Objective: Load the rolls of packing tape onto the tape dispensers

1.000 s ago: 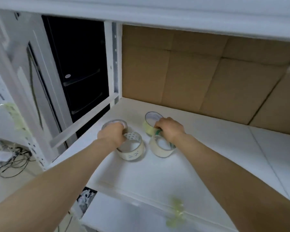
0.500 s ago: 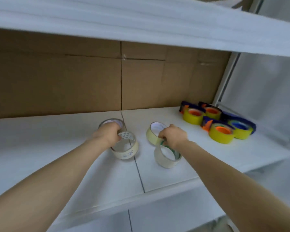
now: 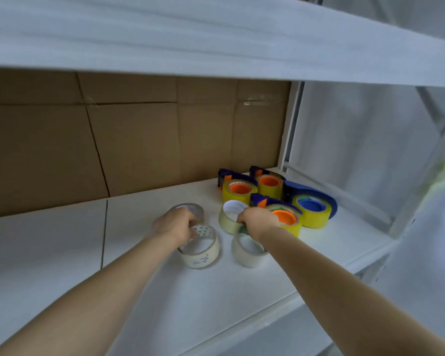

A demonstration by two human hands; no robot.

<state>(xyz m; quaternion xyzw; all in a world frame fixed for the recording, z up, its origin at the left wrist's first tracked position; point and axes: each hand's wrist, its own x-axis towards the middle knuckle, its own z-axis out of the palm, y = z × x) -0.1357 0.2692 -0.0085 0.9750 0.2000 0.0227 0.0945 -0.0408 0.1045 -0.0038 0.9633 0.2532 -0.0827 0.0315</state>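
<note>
Several clear tape rolls lie on the white shelf (image 3: 62, 253). My left hand (image 3: 174, 224) grips the near left roll (image 3: 203, 254), the one with blue writing on its side, and also reaches a far roll (image 3: 190, 208) behind it. My right hand (image 3: 258, 220) grips the rims of two rolls: a tilted one (image 3: 228, 218) and a lower one (image 3: 247, 250). Right of my right hand stand several blue tape dispensers with yellow rolls on them, such as one with an orange hub (image 3: 287, 222) and one with a blue hub (image 3: 312, 210).
A brown cardboard sheet (image 3: 139, 140) forms the back wall. An upper white shelf (image 3: 216, 37) hangs low overhead. A white metal upright (image 3: 290, 129) and white plastic sheeting (image 3: 370, 150) close the right side. The shelf's front edge runs below my forearms.
The view has swung to the right, bringing the loaded dispensers closer to the rolls in frame. Both hands keep their hold on the same rolls and have drifted rightward along the shelf.
</note>
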